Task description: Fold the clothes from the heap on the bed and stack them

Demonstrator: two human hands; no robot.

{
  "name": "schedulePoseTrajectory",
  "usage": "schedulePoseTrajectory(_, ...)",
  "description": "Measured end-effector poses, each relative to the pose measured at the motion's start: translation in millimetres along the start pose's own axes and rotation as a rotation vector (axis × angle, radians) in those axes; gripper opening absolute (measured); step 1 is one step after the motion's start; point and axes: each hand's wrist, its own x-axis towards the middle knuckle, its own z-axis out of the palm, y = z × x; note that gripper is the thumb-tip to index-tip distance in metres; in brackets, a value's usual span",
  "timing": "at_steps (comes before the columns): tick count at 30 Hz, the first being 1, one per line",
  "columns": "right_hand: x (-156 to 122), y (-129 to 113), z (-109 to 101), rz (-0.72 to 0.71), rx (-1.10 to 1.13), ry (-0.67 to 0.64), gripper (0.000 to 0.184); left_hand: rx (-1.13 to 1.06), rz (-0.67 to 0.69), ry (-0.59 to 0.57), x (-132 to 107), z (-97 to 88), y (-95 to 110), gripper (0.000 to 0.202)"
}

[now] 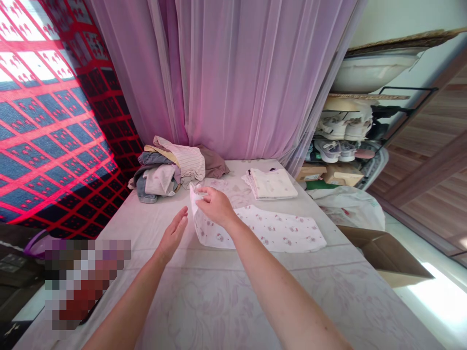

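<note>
White printed pants (288, 229), apparently doubled lengthwise, lie across the bed with the narrow leg end toward the right. My right hand (214, 204) pinches the left end of the pants and lifts it off the sheet. Just left of that raised end, my left hand (175, 232) is held with fingers stretched out, apart from the cloth. Behind my right hand sits a folded stack of light clothes (274, 183). A loose heap of clothes (175, 165) rests at the back left.
The bed (226, 301) ends at a purple curtain (233, 73). Right of it stand a shoe rack (339, 138), a plastic bag (350, 204) and an open cardboard box (379, 250). A red and black checked cloth (58, 107) hangs on the left.
</note>
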Motion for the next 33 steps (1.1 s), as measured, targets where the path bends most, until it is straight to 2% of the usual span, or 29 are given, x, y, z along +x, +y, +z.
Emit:
schedulePoseTrajectory(3, 8, -11, 23, 0.017, 0.006, -0.131, 0.031, -0.261, -0.053, -0.104, -3, -5.9, 21, 0.078)
schedulePoseTrajectory(6, 8, 2, 40, 0.052, 0.065, -0.272, 0.03, -0.44, -0.265, -0.076, -8, -18.6, 35, 0.074)
schedulePoseTrajectory(8, 3, 20, 42, 0.063, 0.009, -0.246, 0.029, -0.467, -0.406, -0.003, -11, -31.0, 35, 0.058)
schedulePoseTrajectory(10, -4, 41, 38, 0.052, -0.24, -0.116, 0.031, -0.438, -0.494, 0.075, -14, -43.1, 29, 0.039)
schedulePoseTrajectory(11, -8, 51, 35, 0.034, -0.408, -0.094, 0.033, -0.408, -0.512, 0.114, -15, -47.9, 24, 0.031)
schedulePoseTrajectory(13, -16, 69, 33, -0.005, -0.621, -0.122, 0.033, -0.334, -0.508, 0.193, -14, -53.9, 15, 0.021)
schedulePoseTrajectory(16, -25, 84, 39, -0.079, -0.79, -0.174, 0.03, -0.232, -0.482, 0.311, -10, -55.2, 3, 0.012)
schedulePoseTrajectory(21, -25, 93, 61, -0.058, -0.918, -0.084, 0.031, -0.231, -0.44, 0.412, -6, -57.3, -13, 0.012)
schedulePoseTrajectory(27, -25, 96, 68, -0.054, -0.939, -0.033, 0.033, -0.387, -0.421, 0.335, -5, -66.3, -21, 0.021)
schedulePoseTrajectory(33, -22, 93, 66, -0.018, -0.926, -0.012, 0.032, -0.444, -0.463, 0.287, -1, -65.4, -10, 0.026)
